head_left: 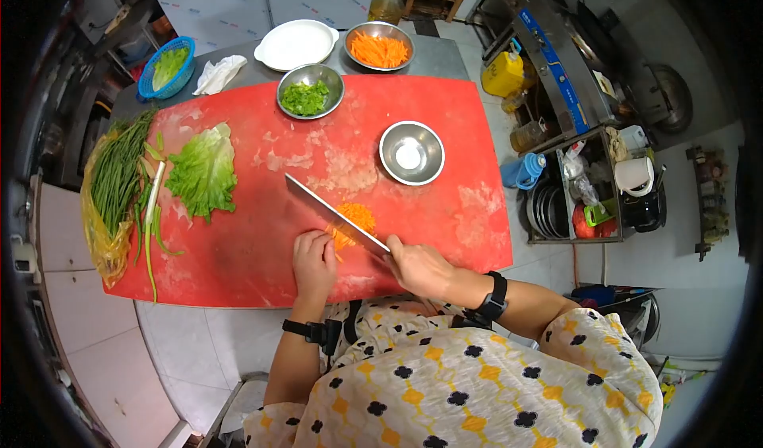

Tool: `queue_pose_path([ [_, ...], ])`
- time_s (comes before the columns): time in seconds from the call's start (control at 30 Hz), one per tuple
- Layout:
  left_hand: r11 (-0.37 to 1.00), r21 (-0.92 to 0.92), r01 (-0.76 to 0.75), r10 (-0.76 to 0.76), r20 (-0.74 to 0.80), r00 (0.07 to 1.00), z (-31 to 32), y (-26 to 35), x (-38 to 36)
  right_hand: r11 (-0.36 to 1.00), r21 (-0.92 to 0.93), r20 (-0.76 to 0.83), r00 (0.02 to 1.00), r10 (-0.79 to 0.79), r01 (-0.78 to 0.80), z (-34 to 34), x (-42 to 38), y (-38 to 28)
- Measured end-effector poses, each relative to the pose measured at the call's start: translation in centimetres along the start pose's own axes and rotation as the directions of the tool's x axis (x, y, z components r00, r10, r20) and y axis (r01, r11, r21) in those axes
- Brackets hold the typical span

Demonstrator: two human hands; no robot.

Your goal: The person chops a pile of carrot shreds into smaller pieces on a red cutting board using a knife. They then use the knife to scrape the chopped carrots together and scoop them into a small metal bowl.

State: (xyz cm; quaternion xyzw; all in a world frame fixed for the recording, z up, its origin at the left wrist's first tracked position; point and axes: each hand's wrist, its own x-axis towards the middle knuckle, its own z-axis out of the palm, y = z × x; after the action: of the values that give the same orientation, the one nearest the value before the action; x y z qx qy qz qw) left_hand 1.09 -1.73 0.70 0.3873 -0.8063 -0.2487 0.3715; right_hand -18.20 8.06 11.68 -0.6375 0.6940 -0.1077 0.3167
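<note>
Red cutting board [262, 233]; orange carrot shreds [355, 219]; green lettuce leaf [203, 171]; blue basket [151, 83]; white plate [296, 44]; cream blouse [477, 392], black-yellow flowers.

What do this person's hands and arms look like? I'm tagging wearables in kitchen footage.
Both hands are bare, without gloves. The left hand has a black strap with a small black device at the wrist. The right hand has a black band like a watch at the wrist. Both forearms are uncovered; short sleeves of a cream garment printed with yellow and black flower shapes end near the elbows.
</note>
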Motion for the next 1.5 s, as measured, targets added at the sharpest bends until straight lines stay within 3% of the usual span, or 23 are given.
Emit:
queue_pose_path([
  [0.37, 0.998, 0.055, 0.013, -0.015, 0.041, 0.999, 0.2, 0.0, 0.5, 0.998, -0.061, 0.103, 0.994, 0.027, -0.021, 0.6, 0.8, -0.3],
  [0.53, 0.998, 0.059, 0.022, -0.027, 0.075, 0.997, -0.1, -0.1, 0.5, 0.999, 0.004, -0.041, 0.999, -0.036, 0.036, 1.6, 1.2, 0.8],
  [0.67, 0.997, 0.057, 0.049, -0.054, 0.083, 0.995, -0.3, 0.3, 0.2, 0.999, 0.034, -0.039, 0.999, -0.028, 0.029, 0.5, 0.4, 0.1],
  [0.73, 0.997, 0.066, 0.031, -0.036, 0.090, 0.995, -0.3, 0.7, 0.3, 0.999, -0.032, 0.084, 0.996, 0.021, -0.019, -0.2, 0.2, -0.4],
  [0.97, 0.996, 0.089, 0.021, -0.028, 0.083, 0.996, 0.1, 0.4, -0.1, 0.998, -0.061, 0.112, 0.994, 0.015, -0.008, 0.7, 1.0, -0.2],
  [1.23, 0.998, 0.057, 0.017, -0.020, 0.050, 0.999, -0.1, 0.4, -0.3, 0.999, 0.032, -0.046, 0.999, -0.026, 0.028, 1.1, 1.2, 0.4],
  [1.5, 0.996, 0.092, 0.014, -0.019, 0.051, 0.999, 0.3, 0.6, -0.5, 0.998, -0.058, 0.065, 0.998, -0.011, 0.014, 0.4, 0.3, -0.4],
])
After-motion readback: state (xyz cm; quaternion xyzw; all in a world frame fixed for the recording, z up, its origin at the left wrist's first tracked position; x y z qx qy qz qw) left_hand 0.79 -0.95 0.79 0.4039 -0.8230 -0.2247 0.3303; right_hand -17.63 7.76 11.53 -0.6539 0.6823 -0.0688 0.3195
